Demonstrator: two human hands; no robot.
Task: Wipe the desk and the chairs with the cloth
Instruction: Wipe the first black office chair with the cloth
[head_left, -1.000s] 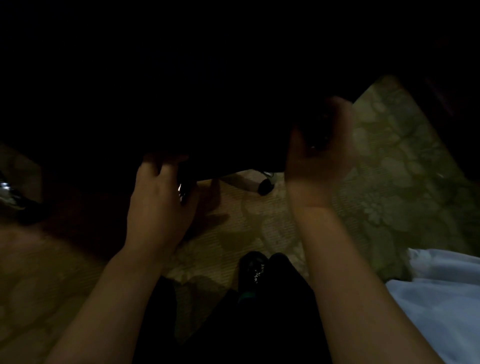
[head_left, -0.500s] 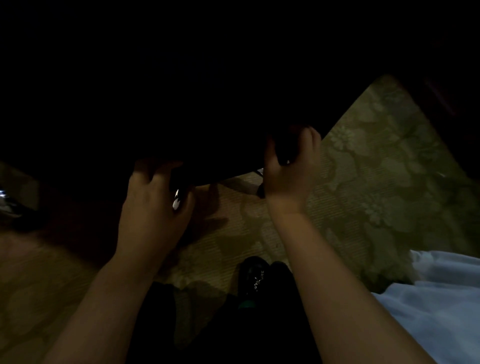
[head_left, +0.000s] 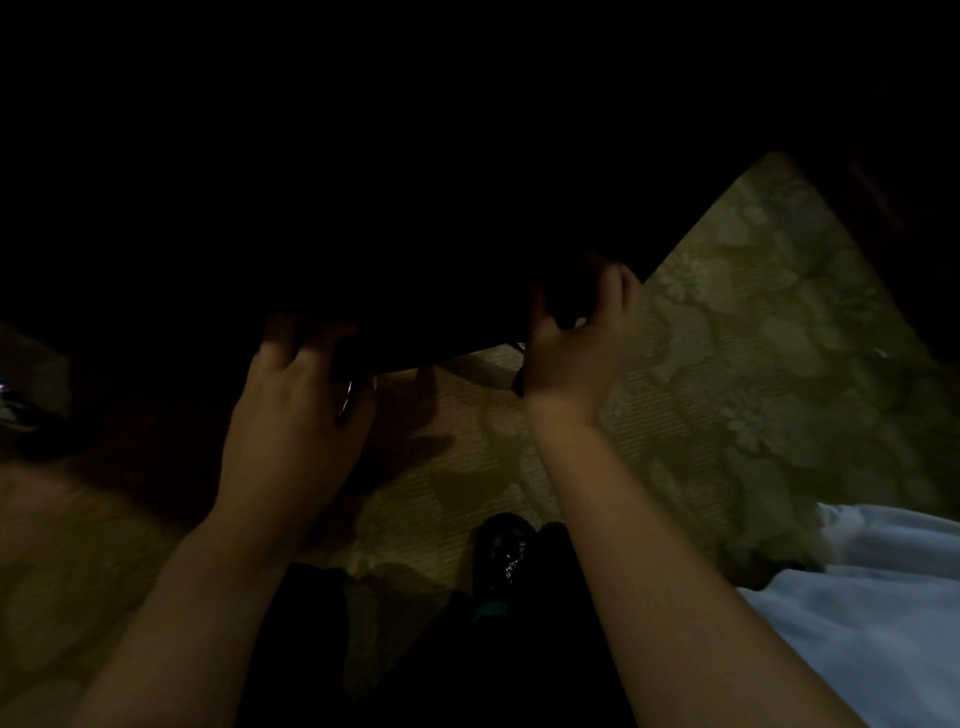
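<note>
Two bare hands reach forward to the near edge of a big dark mass that fills the upper half of the view; a dark leg under it suggests the seat of a chair (head_left: 441, 280). The left hand (head_left: 291, 415) holds that edge, its fingers bent over the top and its thumb tucked beneath, where a small bright glint (head_left: 347, 400) shows beside the thumb. The right hand (head_left: 571, 358) is farther along the same edge, toward the seat's right corner. Its fingers and thumb are curled round a dark wad that is probably the cloth (head_left: 563, 299), though the light is too low to make out any fold or weave. The wad sits against the seat, pressed between hand and edge.

Below the seat lies a pale green carpet (head_left: 753, 338) with a leafy pattern, lit best on the right and falling into shadow on the left. The hands' shadows fall on it between the two forearms. One glossy black shoe (head_left: 506, 551) stands on the carpet at the lower middle, between the arms, with dark trousers just behind it. White fabric (head_left: 872, 613) bunches in the lower right corner. At the far left edge, a shiny metal object (head_left: 10, 408) catches a little light, too dim to identify.
</note>
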